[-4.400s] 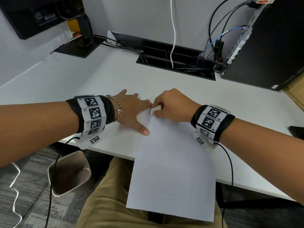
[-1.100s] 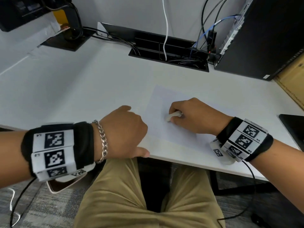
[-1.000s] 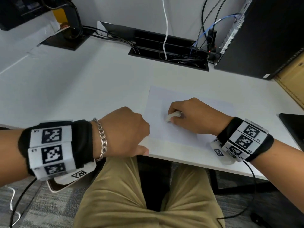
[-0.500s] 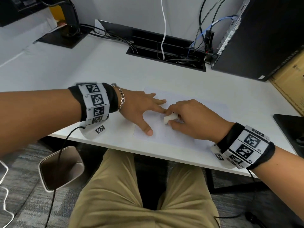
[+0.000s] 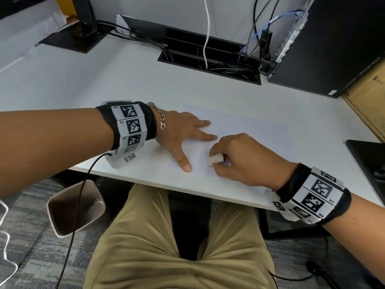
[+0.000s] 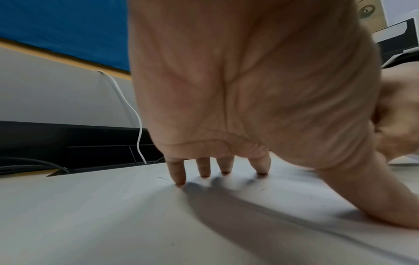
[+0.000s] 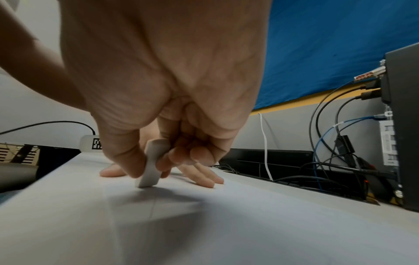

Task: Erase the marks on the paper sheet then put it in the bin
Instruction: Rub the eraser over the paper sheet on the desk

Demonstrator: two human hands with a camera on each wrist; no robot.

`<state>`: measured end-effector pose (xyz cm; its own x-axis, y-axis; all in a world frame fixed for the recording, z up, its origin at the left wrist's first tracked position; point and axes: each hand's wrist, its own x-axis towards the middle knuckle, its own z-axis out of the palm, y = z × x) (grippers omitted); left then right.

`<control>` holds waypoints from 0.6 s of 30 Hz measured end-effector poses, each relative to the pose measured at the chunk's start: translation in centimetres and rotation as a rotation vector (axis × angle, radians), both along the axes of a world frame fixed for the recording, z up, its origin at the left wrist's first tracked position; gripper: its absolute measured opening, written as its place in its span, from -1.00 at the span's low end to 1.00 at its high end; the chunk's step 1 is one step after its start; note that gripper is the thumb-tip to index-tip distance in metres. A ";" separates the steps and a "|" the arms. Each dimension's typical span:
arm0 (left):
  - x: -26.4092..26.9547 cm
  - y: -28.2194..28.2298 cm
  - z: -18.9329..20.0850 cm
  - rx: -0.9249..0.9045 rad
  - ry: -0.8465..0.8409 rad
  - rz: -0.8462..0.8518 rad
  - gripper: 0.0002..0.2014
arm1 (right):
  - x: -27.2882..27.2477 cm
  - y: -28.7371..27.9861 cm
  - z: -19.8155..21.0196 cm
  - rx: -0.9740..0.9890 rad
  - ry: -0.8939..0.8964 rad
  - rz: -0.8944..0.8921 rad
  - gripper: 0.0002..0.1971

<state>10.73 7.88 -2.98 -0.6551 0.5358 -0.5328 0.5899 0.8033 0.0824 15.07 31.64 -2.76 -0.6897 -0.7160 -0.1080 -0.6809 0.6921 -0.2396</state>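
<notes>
Since a second ago your left hand (image 5: 183, 130) has come up from the desk edge and now lies flat, fingers spread, on the paper sheet's (image 5: 256, 130) left part. Your right hand (image 5: 243, 159) still pinches the white eraser (image 5: 215, 159), tip on the sheet. The sheet lies on the white desk (image 5: 125, 80) before you; the bin (image 5: 62, 207) stands on the floor, lower left. A black computer tower (image 5: 341, 44) and cables (image 5: 256, 28) stand behind.

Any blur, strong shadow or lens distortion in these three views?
Head view: sharp, desk edges bowed by the wide angle. Left wrist view: right hand smeared at the frame edge; left hand throws a long shadow. Right wrist view: eraser sharp, shadow beneath.
</notes>
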 end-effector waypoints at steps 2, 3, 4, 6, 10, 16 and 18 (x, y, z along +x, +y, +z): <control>-0.3 0.3 0.1 -0.044 0.011 -0.009 0.20 | -0.3 0.0 0.2 0.001 -0.001 -0.008 -0.69; -0.3 0.4 0.1 -0.058 0.011 -0.012 0.21 | -0.6 0.0 0.3 -0.003 0.012 -0.024 -0.69; -0.4 0.5 0.2 -0.068 0.009 -0.013 0.21 | -0.9 -0.1 0.3 -0.008 0.030 -0.042 -0.69; -0.3 0.6 0.3 -0.081 0.005 -0.011 0.21 | -0.9 -0.1 0.3 -0.005 0.050 -0.054 -0.68; -0.3 0.5 0.2 -0.092 0.008 -0.005 0.20 | 0.7 -0.2 0.2 0.055 0.029 0.057 -0.68; -0.3 0.6 0.2 -0.099 0.006 -0.006 0.20 | 0.0 -0.5 0.6 0.057 0.084 -0.008 -0.75; -0.3 0.5 0.2 -0.098 0.007 -0.004 0.21 | 0.5 -0.6 0.4 0.097 0.118 0.017 -0.78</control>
